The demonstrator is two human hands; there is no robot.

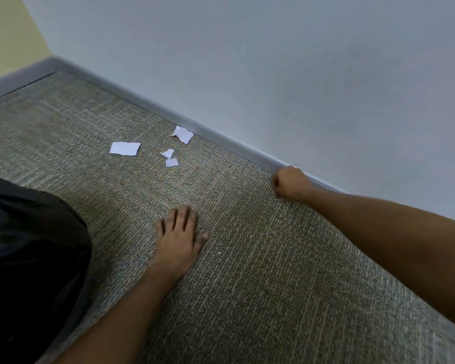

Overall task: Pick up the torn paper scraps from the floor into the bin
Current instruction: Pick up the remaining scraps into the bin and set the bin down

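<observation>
Several torn white paper scraps lie on the carpet near the baseboard: a larger rectangular scrap point(124, 148), a jagged scrap point(182, 134) against the baseboard, and two small scraps point(168, 153) point(171, 162) between them. The bin point(24, 245), lined with a shiny black bag, stands at the left edge. My left hand point(180, 237) rests flat on the carpet with fingers spread, below the scraps. My right hand point(290, 183) is curled into a fist on the floor beside the baseboard, to the right of the scraps. A small white bit of paper shows at its fingers.
A grey baseboard point(221, 137) runs diagonally along a pale blue-grey wall point(273, 74). A yellowish wall point(5, 30) meets it at the far left corner. Woven grey-green carpet point(260, 285) covers the floor.
</observation>
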